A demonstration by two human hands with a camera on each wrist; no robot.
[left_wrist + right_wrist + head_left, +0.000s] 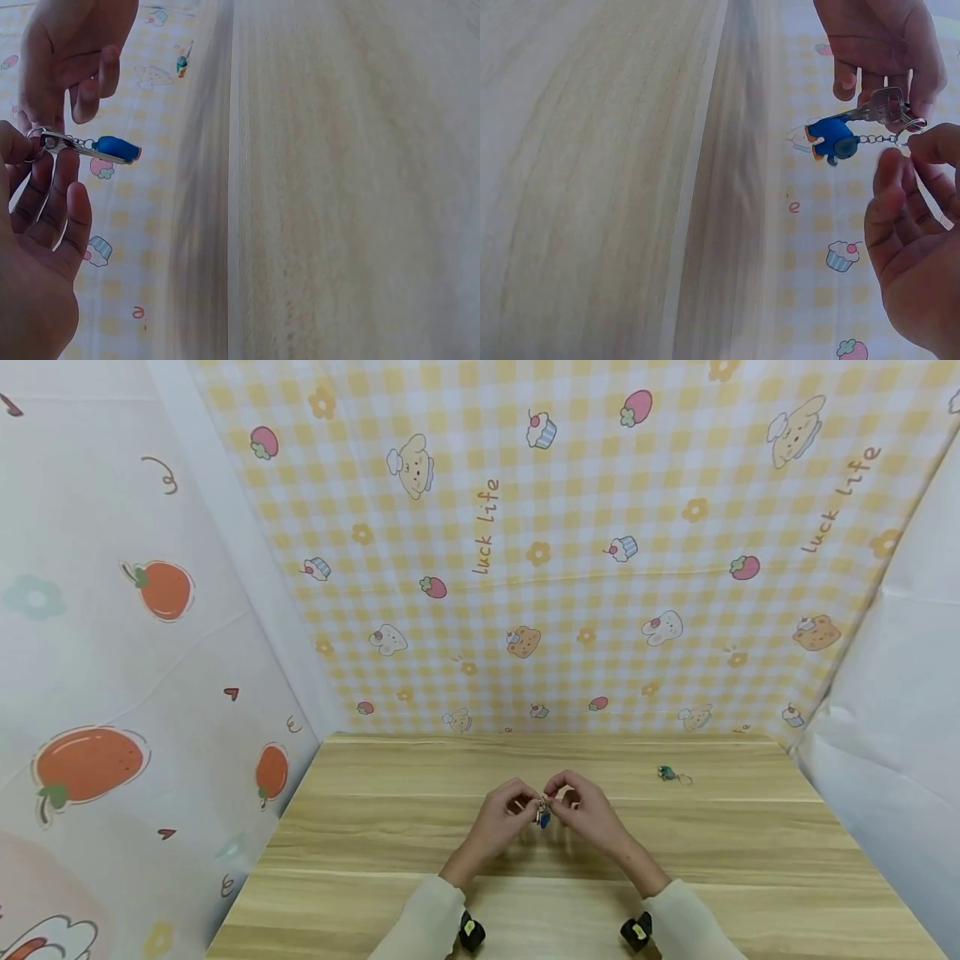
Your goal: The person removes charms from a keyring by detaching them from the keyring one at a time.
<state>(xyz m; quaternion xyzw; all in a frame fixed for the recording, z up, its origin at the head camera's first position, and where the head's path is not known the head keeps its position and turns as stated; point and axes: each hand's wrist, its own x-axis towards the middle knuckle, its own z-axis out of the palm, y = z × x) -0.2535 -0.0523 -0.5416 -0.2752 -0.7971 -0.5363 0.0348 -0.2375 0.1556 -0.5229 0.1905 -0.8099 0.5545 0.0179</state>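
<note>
Above the middle of the wooden table [375, 827], both hands meet on one small keychain [543, 812]. It has a metal ring [911, 127], a silver key [877, 107] and a blue figure charm [829, 139] on a short chain. My left hand [519, 802] pinches the ring and key end. My right hand [564, 795] pinches the ring from the other side. In the left wrist view the blue charm [116, 148] sticks out sideways from the ring [39, 141].
A second keychain with a green charm [667, 773] lies on the table at the far right, also seen small in the left wrist view [181, 66]. Patterned cloth walls [525, 568] close in the back and both sides.
</note>
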